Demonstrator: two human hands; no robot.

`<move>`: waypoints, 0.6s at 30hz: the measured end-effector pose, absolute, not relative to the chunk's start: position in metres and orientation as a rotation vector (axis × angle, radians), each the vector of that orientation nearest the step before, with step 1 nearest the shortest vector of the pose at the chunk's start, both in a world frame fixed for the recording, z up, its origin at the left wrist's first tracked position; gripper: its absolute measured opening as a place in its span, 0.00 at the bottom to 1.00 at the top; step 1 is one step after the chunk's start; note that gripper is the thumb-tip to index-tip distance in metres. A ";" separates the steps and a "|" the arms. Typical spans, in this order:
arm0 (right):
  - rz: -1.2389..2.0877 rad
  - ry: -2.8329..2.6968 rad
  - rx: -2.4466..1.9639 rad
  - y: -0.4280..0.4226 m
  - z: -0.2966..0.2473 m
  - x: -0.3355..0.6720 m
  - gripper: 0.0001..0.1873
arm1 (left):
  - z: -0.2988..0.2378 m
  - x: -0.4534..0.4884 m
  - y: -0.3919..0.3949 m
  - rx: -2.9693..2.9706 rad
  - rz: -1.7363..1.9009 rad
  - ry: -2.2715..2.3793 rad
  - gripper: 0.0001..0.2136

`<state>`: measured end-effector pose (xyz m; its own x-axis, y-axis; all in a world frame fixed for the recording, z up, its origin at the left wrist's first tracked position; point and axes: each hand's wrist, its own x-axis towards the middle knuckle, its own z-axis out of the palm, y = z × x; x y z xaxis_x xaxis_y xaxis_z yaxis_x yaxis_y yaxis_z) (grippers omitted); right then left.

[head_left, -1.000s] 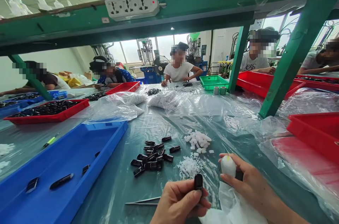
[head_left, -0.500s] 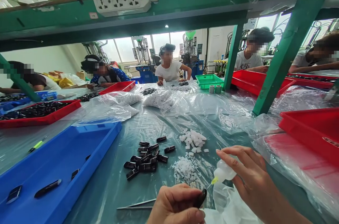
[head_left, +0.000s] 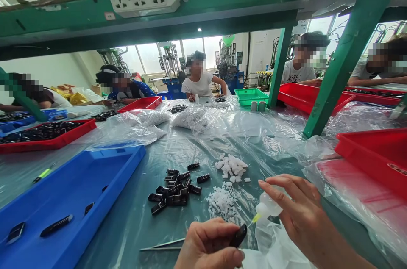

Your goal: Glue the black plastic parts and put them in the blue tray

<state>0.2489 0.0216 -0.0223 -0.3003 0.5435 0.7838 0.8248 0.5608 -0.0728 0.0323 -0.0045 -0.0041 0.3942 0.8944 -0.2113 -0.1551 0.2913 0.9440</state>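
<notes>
My left hand (head_left: 208,245) at the bottom centre pinches a small glossy black piece (head_left: 238,235) between fingers and thumb. My right hand (head_left: 302,214) holds a white squeeze bottle (head_left: 269,205) tilted down. Its yellow nozzle tip (head_left: 256,217) points toward the black piece, a small gap apart. Steel tweezers (head_left: 162,245) lie on the table just left of my left hand. Beyond my hands are a heap of similar black pieces (head_left: 171,192), white granules (head_left: 222,203) and white chunks (head_left: 230,167).
A blue tray (head_left: 95,176) holding a few black pieces is on the left, and a red tray (head_left: 372,150) on the right. Plastic sheeting (head_left: 203,150) covers the table. Green table legs (head_left: 330,99) stand ahead, with co-workers (head_left: 199,80) seated beyond, among other trays.
My right hand has tipped the bottle over, bringing its nozzle down toward the black piece. My left hand has turned that piece from upright to slanted. The view has shifted slightly left.
</notes>
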 end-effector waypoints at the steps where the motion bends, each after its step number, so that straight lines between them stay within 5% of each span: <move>1: -0.450 -1.999 -1.099 0.022 -0.022 0.250 0.24 | -0.005 0.032 -0.005 1.028 0.841 0.895 0.13; 18: -0.649 -2.079 -1.046 0.013 -0.016 0.255 0.18 | -0.022 0.026 -0.006 1.415 1.031 1.009 0.11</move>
<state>0.2555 0.0129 -0.0164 -0.4208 0.4730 0.7741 0.8295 0.5461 0.1172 0.0258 -0.0057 -0.0221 0.2687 0.9612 0.0631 0.0419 -0.0771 0.9961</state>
